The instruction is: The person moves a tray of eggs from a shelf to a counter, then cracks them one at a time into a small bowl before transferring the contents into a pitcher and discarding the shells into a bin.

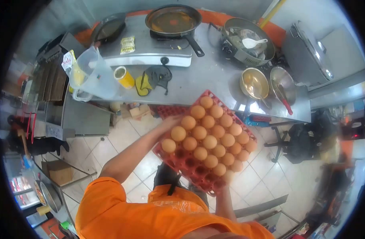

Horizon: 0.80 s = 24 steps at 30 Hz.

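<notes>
A red egg tray (182, 162) is held up at a slant in front of my body, beside the steel counter's front edge. Brown eggs (209, 142) fill most of its cups, while several cups along the side closest to me hold none. My left hand (173, 123) grips the tray's left side, its fingers partly hidden by the tray. On the near right side, my right hand (224, 189) supports the tray from below, mostly out of sight. Another red tray (172, 110) shows in part behind my left hand, below the counter.
The counter (206, 81) carries a frying pan (173, 20) on a stove, a plastic jug (91, 75), a yellow can (124, 77), a grey-yellow cloth (152, 79), a gold-coloured bowl (254, 83) and a steel bowl (283, 85). A black chair (306, 139) stands right.
</notes>
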{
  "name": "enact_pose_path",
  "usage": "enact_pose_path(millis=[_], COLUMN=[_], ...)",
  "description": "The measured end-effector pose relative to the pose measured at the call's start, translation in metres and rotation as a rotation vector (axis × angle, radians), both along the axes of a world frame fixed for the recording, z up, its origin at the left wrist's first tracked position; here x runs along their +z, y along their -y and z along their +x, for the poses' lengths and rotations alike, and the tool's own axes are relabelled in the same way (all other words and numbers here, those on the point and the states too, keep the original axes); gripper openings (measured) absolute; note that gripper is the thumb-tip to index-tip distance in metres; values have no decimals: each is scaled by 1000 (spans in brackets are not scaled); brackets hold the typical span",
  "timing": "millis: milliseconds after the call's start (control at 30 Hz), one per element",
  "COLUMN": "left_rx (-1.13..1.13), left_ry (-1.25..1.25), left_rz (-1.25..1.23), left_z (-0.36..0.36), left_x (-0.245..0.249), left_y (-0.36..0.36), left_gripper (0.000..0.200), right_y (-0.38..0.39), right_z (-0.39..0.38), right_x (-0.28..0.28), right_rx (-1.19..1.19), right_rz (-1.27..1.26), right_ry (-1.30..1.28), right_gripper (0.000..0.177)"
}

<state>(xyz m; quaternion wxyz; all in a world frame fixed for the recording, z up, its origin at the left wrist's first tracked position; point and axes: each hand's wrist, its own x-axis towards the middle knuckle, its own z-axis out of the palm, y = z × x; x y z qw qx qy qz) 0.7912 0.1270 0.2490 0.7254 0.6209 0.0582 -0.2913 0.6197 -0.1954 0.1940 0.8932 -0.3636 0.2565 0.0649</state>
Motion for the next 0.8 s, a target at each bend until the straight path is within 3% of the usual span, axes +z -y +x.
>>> enact_pose_path(millis=[33, 67, 133, 200, 333, 400, 433, 533, 733, 767, 800], left_rx=[-56, -60, 8, -51, -215, -276, -300, -346, -321, -232, -230], left_ry=[128, 70, 10, 1, -38, -65, -75, -105, -131, -73, -64], left_rz=[67, 55, -68, -72, 14, 61, 80, 129, 259, 133, 133], left_z=[17, 36, 47, 81, 162, 194, 210, 240, 268, 285, 289], left_x=[3, 7, 99, 111, 78, 60, 57, 46, 44, -7, 5], left_y=[-12, -16, -13, -22, -32, -30, -29, -28, -44, -57, -68], left_gripper=[51, 47, 47, 48, 49, 49, 50, 51, 53, 52, 52], right_y=[-13, -23, -43, -61, -92, -116, -119, -123, -129, -130, -132], right_z=[12, 25, 52, 76, 128, 159, 169, 191, 211, 214, 218], right_x=[-5, -8, -16, -26, -35, 5, 9, 0, 17, 20, 24], right_rx=[-8, -20, -51, -100, -168, -315, -306, -328, -302, -273, -250], right_rz=[26, 44, 80, 111, -34, 42, 209, 247, 207, 221, 234], right_ry=[18, 34, 70, 107, 128, 133, 185, 238, 221, 256, 293], right_gripper=[53, 53, 52, 52, 51, 52, 52, 52, 58, 59, 60])
